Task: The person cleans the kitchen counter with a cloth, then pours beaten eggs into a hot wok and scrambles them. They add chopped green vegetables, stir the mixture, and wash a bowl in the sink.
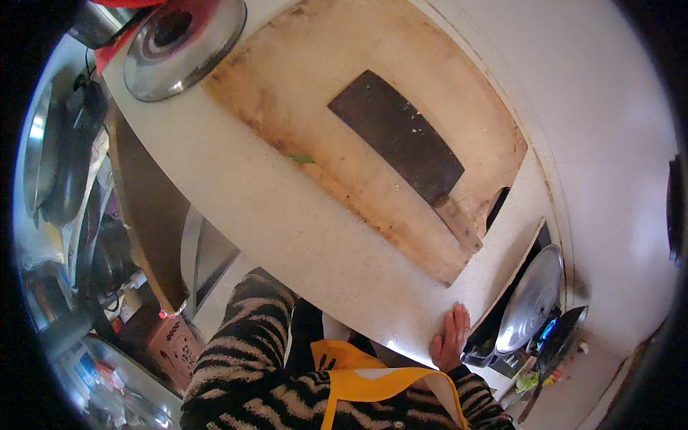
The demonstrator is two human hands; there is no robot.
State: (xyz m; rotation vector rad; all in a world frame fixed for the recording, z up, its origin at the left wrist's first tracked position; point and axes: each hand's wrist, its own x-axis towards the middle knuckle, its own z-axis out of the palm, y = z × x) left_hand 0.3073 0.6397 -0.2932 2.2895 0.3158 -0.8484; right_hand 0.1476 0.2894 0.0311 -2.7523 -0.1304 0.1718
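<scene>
My right hand (453, 337) rests on the edge of the pale countertop (333, 258), fingers extended, holding nothing. My left hand is out of view; only a black-and-tan striped sleeve (244, 328) shows on that side, at the counter's front edge. Before me lies a worn wooden cutting board (301, 107) with a cut-out near one corner. On it, flat, is a cleaver (400, 137) with a dark blade and a wooden handle (461, 228) that points toward my right hand. Small pale bits cling to the blade. A green scrap (302, 159) lies near the board's front edge.
A round metal lid (185, 51) sits at the upper left of the counter. To the right of my hand stand another metal lid (529, 301) and a dark pan (561, 341), with a blue glow between them. Cookware (75, 156) and a cardboard box (174, 349) are at left.
</scene>
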